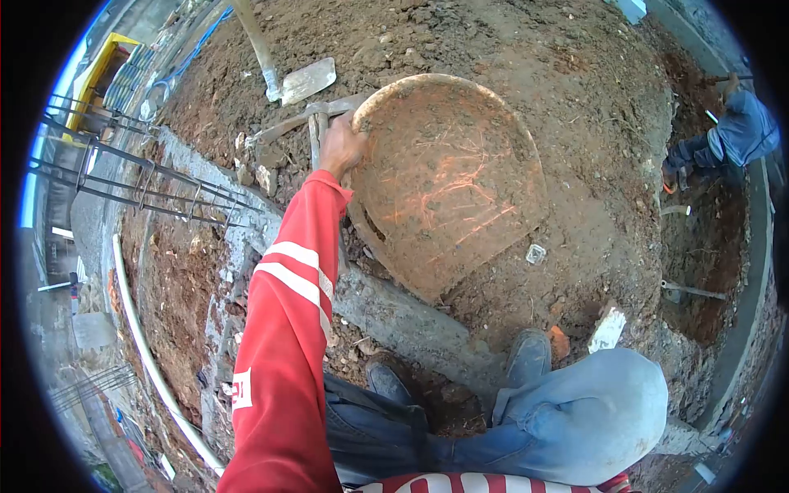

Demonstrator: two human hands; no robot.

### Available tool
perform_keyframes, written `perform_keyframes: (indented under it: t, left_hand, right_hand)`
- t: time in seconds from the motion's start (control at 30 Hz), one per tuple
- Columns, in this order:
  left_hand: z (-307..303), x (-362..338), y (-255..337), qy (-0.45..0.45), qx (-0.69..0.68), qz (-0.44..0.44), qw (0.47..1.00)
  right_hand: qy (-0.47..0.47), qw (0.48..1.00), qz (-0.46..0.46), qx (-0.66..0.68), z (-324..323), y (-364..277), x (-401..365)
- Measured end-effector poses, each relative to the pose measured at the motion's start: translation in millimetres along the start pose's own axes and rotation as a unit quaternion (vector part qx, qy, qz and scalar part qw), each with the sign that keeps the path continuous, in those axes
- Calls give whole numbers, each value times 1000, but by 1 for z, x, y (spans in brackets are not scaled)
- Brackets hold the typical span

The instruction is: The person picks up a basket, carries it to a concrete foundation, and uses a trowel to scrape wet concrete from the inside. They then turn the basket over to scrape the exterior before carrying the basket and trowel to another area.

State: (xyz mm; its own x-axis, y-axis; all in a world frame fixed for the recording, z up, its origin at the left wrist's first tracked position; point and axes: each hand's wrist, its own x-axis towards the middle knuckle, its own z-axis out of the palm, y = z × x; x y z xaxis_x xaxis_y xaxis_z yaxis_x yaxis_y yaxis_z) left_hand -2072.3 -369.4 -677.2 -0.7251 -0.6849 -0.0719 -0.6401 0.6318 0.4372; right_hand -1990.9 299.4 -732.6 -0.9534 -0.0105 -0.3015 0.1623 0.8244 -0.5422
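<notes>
A large round metal pan [448, 177], caked with brown soil and scored with orange marks, stands in front of me on the dirt. My left hand [343, 146], in a red sleeve with white stripes, is closed around its left rim. Right beside that hand lies a pickaxe [292, 123], its head partly behind my fingers and the pan. Just beyond it rests a hoe [308, 80] with a flat grey blade and a wooden handle. My right hand is out of view; only a bit of red cloth shows at the bottom edge near my bent knee.
A concrete beam [394, 316] runs between my boots and the pan. Steel rebar [156, 177] juts in from the left, near a white pipe [148, 353]. At right, a person in blue [740, 131] bends in a trench [703, 246]. A white block [607, 329] lies near my knee.
</notes>
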Motion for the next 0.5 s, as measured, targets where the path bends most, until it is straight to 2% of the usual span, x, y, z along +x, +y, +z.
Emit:
perform_keyframes:
  t: [0.07, 0.1, 0.17, 0.2, 0.23, 0.3, 0.37, 0.5]
  left_hand:
    - [7, -27, -10, 91, -88, 50, 991]
    - [8, -44, -12, 108, -106, -6, 988]
    - [20, -66, -18, 132, -118, -30, 984]
    - [25, -72, -23, 153, -123, -51, 979]
    - [25, -78, -24, 156, -123, -46, 979]
    - [27, -88, -26, 184, -133, -45, 973]
    - [28, -94, -34, 178, -158, -22, 971]
    - [29, -93, -38, 171, -195, 12, 966]
  right_hand:
    - [15, 999, -29, 38, 2, -21, 29]
    - [20, 998, -49, 44, 2, -34, 38]
    - [23, 994, -107, 14, 7, -68, 57]
    - [29, 986, -158, -49, 9, -90, 63]
    - [34, 972, -206, -112, 16, -117, 75]
    - [-47, 961, -210, -171, 30, -144, 103]
    - [-40, 943, -244, -221, 50, -161, 132]
    - [-30, 929, -279, -240, 73, -186, 178]
